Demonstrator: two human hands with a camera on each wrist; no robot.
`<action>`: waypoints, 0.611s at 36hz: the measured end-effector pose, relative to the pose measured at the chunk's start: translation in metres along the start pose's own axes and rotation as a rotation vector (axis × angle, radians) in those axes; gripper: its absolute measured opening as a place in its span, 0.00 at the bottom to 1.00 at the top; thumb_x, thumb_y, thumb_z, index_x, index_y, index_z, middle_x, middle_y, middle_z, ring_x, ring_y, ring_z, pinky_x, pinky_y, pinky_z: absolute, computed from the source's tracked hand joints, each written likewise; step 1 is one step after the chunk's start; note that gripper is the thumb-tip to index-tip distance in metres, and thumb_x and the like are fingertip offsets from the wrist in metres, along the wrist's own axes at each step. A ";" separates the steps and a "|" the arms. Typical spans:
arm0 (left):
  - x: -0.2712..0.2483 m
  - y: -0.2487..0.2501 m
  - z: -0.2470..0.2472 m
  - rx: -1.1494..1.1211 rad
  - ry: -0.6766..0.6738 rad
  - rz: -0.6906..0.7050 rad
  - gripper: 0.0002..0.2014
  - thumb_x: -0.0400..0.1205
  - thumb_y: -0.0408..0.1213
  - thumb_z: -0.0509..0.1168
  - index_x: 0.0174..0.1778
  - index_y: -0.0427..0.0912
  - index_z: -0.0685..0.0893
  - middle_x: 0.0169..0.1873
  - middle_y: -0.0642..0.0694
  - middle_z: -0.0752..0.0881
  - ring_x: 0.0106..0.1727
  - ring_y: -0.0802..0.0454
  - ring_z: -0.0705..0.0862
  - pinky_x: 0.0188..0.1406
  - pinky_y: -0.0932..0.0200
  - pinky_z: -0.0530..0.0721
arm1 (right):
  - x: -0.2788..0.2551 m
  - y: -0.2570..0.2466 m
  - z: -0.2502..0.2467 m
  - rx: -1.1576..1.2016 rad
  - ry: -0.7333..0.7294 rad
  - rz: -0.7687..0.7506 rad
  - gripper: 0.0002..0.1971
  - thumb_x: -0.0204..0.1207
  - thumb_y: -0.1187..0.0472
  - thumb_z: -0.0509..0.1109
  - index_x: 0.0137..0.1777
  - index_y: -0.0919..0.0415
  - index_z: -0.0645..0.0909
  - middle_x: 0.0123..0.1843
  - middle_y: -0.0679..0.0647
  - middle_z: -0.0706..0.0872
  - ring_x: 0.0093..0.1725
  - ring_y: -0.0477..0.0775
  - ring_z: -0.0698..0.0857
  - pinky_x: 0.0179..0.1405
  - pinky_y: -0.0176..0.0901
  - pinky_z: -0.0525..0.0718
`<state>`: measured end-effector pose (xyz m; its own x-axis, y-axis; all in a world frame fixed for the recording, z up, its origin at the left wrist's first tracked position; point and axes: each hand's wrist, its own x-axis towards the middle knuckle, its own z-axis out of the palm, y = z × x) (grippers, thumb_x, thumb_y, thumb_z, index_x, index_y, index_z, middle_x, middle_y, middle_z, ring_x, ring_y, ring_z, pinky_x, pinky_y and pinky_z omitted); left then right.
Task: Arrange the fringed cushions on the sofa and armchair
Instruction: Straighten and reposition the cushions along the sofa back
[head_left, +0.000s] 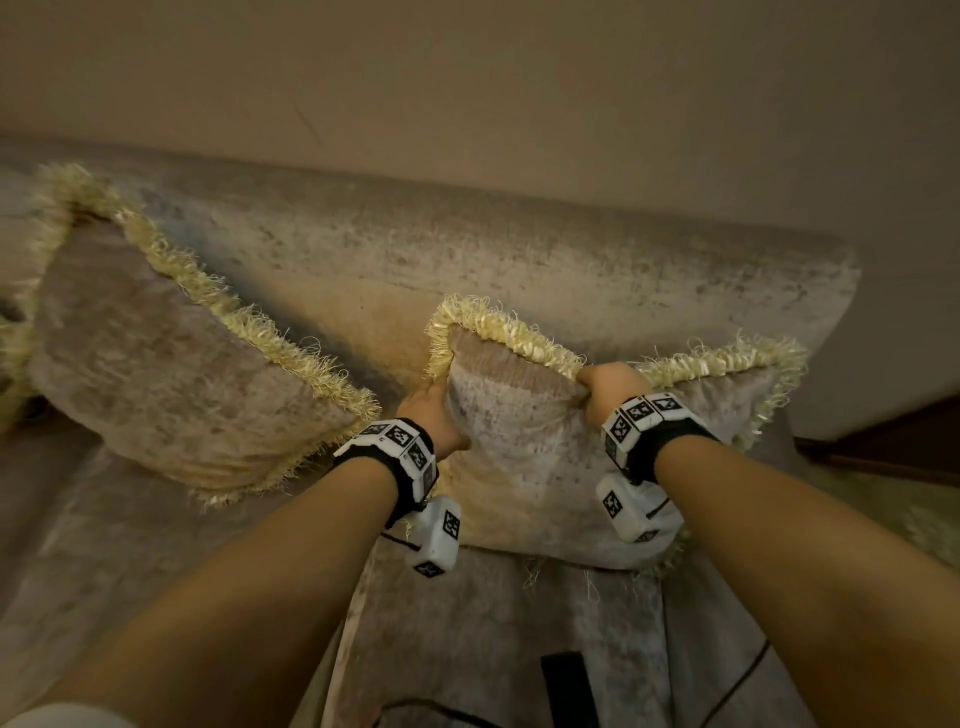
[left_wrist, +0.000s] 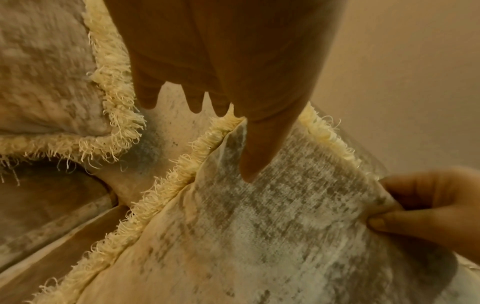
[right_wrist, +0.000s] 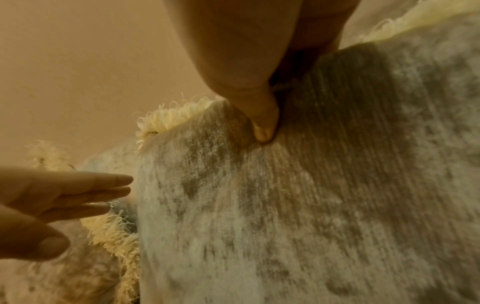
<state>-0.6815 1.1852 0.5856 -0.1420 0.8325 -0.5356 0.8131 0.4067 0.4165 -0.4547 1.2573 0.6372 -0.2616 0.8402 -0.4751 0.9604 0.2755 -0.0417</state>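
Observation:
Two grey velvet cushions with cream fringe stand on the grey sofa (head_left: 467, 260). The right cushion (head_left: 545, 467) (left_wrist: 259, 236) (right_wrist: 311, 205) leans upright against the backrest near the sofa's right end. My right hand (head_left: 610, 387) (right_wrist: 262, 115) pinches its top edge, thumb on the front, fingers hidden behind. My left hand (head_left: 434, 410) (left_wrist: 223, 144) is at its upper left edge, fingers straight alongside the fringe and thumb lying on the front face. The left cushion (head_left: 156, 374) (left_wrist: 44, 82) leans tilted against the backrest, untouched.
The beige wall (head_left: 467, 78) rises behind the sofa. The seat (head_left: 493, 623) in front of the cushions carries a black flat object (head_left: 566, 686) and a thin black cable (head_left: 737, 680). Dark furniture or floor (head_left: 893, 441) lies past the sofa's right end.

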 end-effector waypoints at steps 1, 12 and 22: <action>-0.003 -0.001 0.000 0.013 0.007 0.003 0.57 0.71 0.44 0.78 0.86 0.51 0.43 0.84 0.43 0.58 0.81 0.39 0.62 0.78 0.42 0.67 | -0.004 0.000 -0.001 -0.003 0.008 -0.014 0.10 0.77 0.65 0.67 0.56 0.61 0.83 0.52 0.61 0.87 0.52 0.64 0.85 0.48 0.48 0.84; -0.038 0.005 -0.017 -0.119 0.076 0.007 0.46 0.67 0.42 0.79 0.79 0.51 0.63 0.65 0.46 0.79 0.62 0.37 0.82 0.61 0.42 0.84 | -0.074 0.001 -0.031 -0.020 0.072 -0.036 0.15 0.78 0.68 0.62 0.62 0.57 0.83 0.57 0.61 0.86 0.55 0.64 0.84 0.47 0.46 0.81; -0.004 -0.022 -0.023 -0.278 0.098 0.127 0.54 0.51 0.63 0.82 0.74 0.64 0.66 0.63 0.59 0.81 0.59 0.50 0.83 0.62 0.44 0.84 | -0.141 0.017 -0.088 0.136 0.388 -0.026 0.17 0.80 0.68 0.61 0.64 0.56 0.85 0.56 0.59 0.89 0.55 0.63 0.85 0.51 0.46 0.82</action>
<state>-0.7114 1.1819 0.5956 -0.1139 0.9100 -0.3987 0.6446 0.3731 0.6673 -0.4101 1.1846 0.7806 -0.2776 0.9547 -0.1068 0.9501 0.2564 -0.1775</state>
